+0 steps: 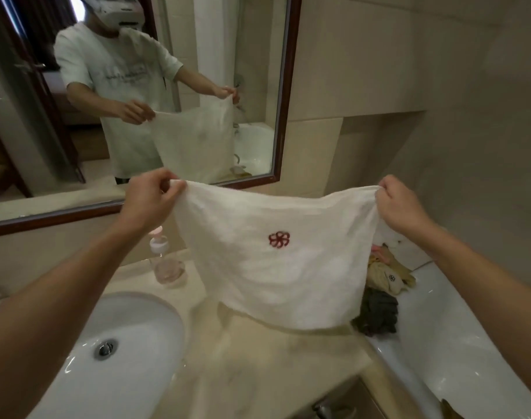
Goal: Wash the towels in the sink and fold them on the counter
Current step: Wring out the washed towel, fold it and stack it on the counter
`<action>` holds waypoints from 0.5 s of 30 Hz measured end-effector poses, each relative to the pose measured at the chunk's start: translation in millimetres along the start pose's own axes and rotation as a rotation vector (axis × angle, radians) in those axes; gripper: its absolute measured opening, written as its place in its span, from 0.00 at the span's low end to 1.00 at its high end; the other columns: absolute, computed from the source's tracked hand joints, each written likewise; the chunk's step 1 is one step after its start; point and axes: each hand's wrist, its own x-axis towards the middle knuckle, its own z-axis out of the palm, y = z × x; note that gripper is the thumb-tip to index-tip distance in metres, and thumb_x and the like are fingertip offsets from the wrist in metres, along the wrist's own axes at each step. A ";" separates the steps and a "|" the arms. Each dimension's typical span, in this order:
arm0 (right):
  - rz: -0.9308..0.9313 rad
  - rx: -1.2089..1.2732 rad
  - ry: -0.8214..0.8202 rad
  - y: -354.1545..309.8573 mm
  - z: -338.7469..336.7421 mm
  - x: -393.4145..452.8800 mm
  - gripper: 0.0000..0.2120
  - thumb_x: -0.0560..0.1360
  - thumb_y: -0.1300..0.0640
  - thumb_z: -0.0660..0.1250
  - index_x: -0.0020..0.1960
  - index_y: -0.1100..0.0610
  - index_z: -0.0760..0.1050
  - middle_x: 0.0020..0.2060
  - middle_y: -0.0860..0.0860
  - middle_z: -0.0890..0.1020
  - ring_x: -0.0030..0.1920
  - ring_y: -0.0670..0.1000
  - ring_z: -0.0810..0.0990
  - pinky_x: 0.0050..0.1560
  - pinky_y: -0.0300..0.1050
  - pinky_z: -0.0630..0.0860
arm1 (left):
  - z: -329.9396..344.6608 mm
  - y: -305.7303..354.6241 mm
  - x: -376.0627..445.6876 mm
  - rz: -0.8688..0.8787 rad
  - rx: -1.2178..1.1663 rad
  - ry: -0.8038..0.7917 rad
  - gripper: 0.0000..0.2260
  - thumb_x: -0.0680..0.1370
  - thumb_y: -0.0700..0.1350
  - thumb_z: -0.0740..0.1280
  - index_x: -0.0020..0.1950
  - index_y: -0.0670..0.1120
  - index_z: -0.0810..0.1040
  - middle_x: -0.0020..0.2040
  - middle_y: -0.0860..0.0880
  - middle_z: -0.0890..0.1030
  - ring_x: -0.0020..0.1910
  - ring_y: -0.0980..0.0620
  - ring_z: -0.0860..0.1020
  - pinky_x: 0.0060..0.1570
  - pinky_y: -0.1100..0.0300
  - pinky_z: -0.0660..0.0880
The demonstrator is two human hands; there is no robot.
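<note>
You hold the white towel [273, 258] spread in the air above the counter [258, 358], to the right of the sink [86, 343]. Your left hand [151, 196] pinches its upper left corner with fingers curled round the cloth, and your right hand [398, 202] pinches the upper right corner the same way. The top edge runs left to right between your hands and sags slightly in the middle; this is the towel's long axis. The cloth hangs down from there, its red flower mark [278, 239] facing you, and its lower edge hangs just above the counter. A clear bottle with a pink cap [164, 261] stands far left of the towel, near the mirror [137, 101]. On the right, a heap of crumpled cloths [382, 294] sits at the edge of the white tub [469, 343], partly hidden behind the towel.
</note>
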 end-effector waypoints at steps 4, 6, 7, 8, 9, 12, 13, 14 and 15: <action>-0.018 0.045 -0.135 -6.6 4.7 2.7 0.10 0.83 0.59 0.51 0.52 0.61 0.70 0.46 0.54 0.74 0.49 0.57 0.73 0.47 0.50 0.67 | 5.9 28.2 -0.7 -0.112 -0.234 0.000 0.08 0.79 0.48 0.68 0.48 0.44 0.83 0.38 0.47 0.81 0.36 0.49 0.78 0.37 0.58 0.75; -0.008 0.071 -0.206 -10.5 7.9 1.1 0.12 0.84 0.54 0.53 0.53 0.60 0.71 0.47 0.53 0.74 0.49 0.54 0.73 0.46 0.50 0.68 | 10.2 47.5 1.3 -0.205 -0.401 -0.067 0.09 0.79 0.47 0.68 0.46 0.41 0.81 0.34 0.46 0.78 0.32 0.51 0.76 0.33 0.61 0.74; -0.009 0.101 -0.222 -14.6 10.7 -1.2 0.14 0.84 0.50 0.55 0.54 0.60 0.71 0.47 0.52 0.74 0.47 0.52 0.73 0.45 0.49 0.68 | 12.5 57.6 2.6 -0.221 -0.452 -0.115 0.09 0.79 0.46 0.68 0.45 0.40 0.80 0.34 0.46 0.78 0.31 0.52 0.76 0.33 0.62 0.74; -0.019 0.139 -0.227 -20.3 13.9 -4.6 0.16 0.83 0.46 0.57 0.54 0.59 0.71 0.47 0.51 0.74 0.46 0.51 0.73 0.43 0.47 0.69 | 14.8 69.4 3.9 -0.219 -0.492 -0.164 0.09 0.79 0.45 0.69 0.45 0.40 0.80 0.33 0.46 0.78 0.31 0.53 0.76 0.33 0.62 0.75; -0.036 0.179 -0.234 -28.8 17.4 -9.1 0.17 0.82 0.43 0.59 0.54 0.58 0.71 0.47 0.50 0.75 0.46 0.49 0.74 0.42 0.45 0.70 | 17.9 82.2 4.5 -0.207 -0.526 -0.204 0.08 0.79 0.45 0.69 0.45 0.40 0.80 0.32 0.47 0.79 0.30 0.54 0.77 0.34 0.62 0.75; -0.072 0.249 -0.327 -63.1 31.5 -24.7 0.24 0.75 0.34 0.66 0.58 0.53 0.68 0.49 0.48 0.75 0.48 0.48 0.77 0.45 0.45 0.77 | 30.3 112.8 3.3 -0.160 -0.527 -0.280 0.08 0.79 0.47 0.69 0.46 0.42 0.81 0.33 0.48 0.80 0.31 0.56 0.78 0.33 0.64 0.75; -0.086 0.265 -0.362 -73.8 36.0 -27.7 0.27 0.72 0.33 0.68 0.59 0.52 0.67 0.50 0.47 0.75 0.49 0.48 0.78 0.47 0.47 0.79 | 34.0 121.1 2.3 -0.134 -0.503 -0.298 0.08 0.79 0.47 0.69 0.48 0.43 0.81 0.35 0.47 0.80 0.31 0.56 0.78 0.32 0.65 0.75; -0.102 0.276 -0.384 -82.9 39.1 -28.9 0.29 0.71 0.32 0.69 0.60 0.51 0.66 0.51 0.47 0.75 0.49 0.48 0.78 0.48 0.48 0.80 | 37.3 127.8 1.4 -0.114 -0.495 -0.313 0.08 0.79 0.48 0.70 0.49 0.43 0.80 0.35 0.48 0.80 0.32 0.56 0.78 0.32 0.65 0.74; -0.122 0.280 -0.393 -89.8 41.7 -28.8 0.30 0.70 0.33 0.70 0.61 0.51 0.66 0.52 0.47 0.75 0.50 0.48 0.78 0.49 0.49 0.80 | 39.4 132.5 0.5 -0.106 -0.505 -0.333 0.08 0.78 0.48 0.70 0.50 0.44 0.79 0.35 0.48 0.80 0.32 0.56 0.78 0.32 0.65 0.74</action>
